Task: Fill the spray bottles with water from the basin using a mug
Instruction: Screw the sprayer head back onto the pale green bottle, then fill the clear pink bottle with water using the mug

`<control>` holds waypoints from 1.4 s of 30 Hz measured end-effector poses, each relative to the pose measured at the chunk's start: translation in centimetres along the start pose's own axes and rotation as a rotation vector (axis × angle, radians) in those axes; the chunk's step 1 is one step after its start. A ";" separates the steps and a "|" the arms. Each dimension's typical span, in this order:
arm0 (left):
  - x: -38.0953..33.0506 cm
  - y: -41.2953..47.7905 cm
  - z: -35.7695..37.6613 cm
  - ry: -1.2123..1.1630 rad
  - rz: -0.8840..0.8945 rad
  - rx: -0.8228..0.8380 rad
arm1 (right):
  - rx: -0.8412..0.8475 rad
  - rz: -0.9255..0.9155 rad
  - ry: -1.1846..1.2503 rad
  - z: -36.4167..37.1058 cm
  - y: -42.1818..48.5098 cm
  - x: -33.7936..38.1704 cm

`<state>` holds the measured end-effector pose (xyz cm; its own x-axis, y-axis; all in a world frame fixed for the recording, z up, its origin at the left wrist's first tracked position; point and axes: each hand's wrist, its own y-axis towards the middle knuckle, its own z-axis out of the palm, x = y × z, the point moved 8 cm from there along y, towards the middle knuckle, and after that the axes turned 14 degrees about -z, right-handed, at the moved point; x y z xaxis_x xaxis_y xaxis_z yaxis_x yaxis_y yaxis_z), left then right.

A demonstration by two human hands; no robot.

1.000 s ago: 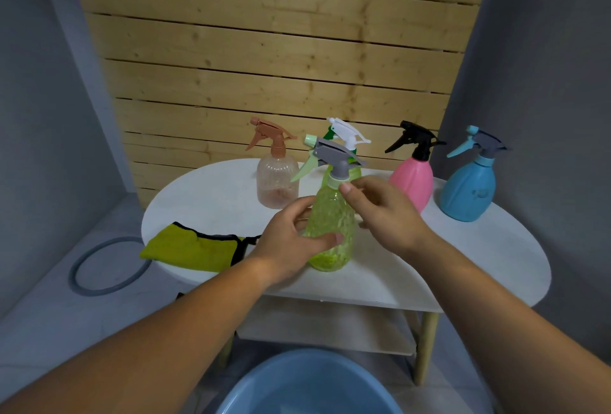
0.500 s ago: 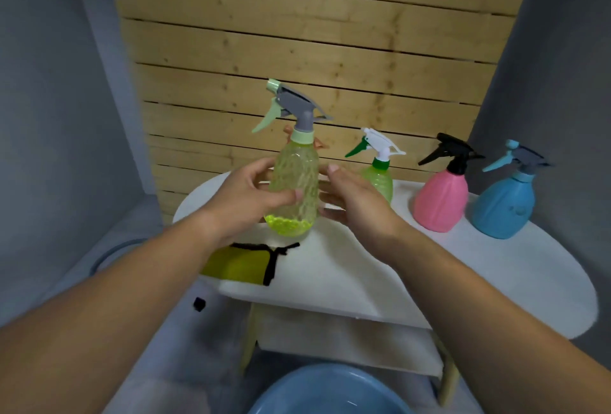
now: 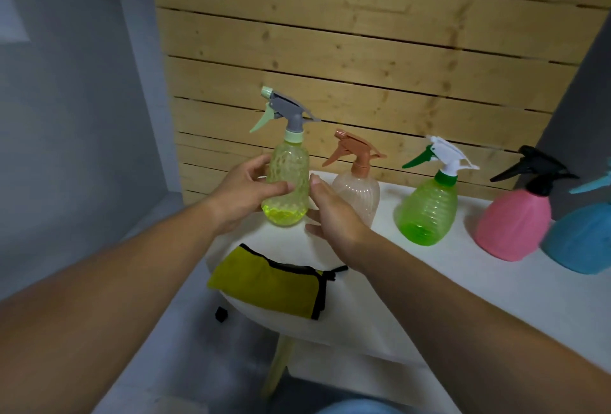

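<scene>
Yellow-green dimpled plastic spray bottle (image 3: 290, 182), newly lifted off the white round table (image 3: 429, 281), sits mid-frame gripped by the left hand (image 3: 244, 195); right hand (image 3: 334, 218) open beside it, uncapping likely next.

The blue spray bottle (image 3: 582, 241) is cut off by the right edge, with its nozzle tip and far side out of frame. It is smeared with blur, as is the pink spray bottle (image 3: 512, 225) beside it. Only a sliver of the basin (image 3: 357, 409) shows at the bottom edge. The right hand (image 3: 334, 222) hides the lower left of the peach spray bottle (image 3: 358, 188). A black object (image 3: 221, 313) on the floor is too small to tell.
</scene>
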<state>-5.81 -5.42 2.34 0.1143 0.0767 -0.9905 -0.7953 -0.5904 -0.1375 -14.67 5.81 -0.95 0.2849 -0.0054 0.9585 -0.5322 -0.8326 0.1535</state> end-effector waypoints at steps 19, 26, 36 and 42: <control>1.6 3.5 -0.9 -0.014 0.029 -0.014 | 0.016 -0.055 0.026 0.9 1.7 -0.8; 1.3 2.3 -1.9 0.118 -0.016 -0.147 | 0.018 -0.156 -0.054 -0.3 -1.0 0.7; 0.2 -4.2 6.7 0.418 0.367 -0.361 | -0.503 -0.307 -0.463 -11.5 -5.0 4.7; 3.0 -0.1 11.6 0.436 0.092 -0.065 | -0.382 -0.170 -0.333 -10.9 -1.4 2.6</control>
<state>-12.31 4.17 -0.72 0.2959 -0.3162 -0.9014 -0.7767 -0.6290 -0.0343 -21.87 12.97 3.92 0.5968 -0.1150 0.7941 -0.6912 -0.5763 0.4361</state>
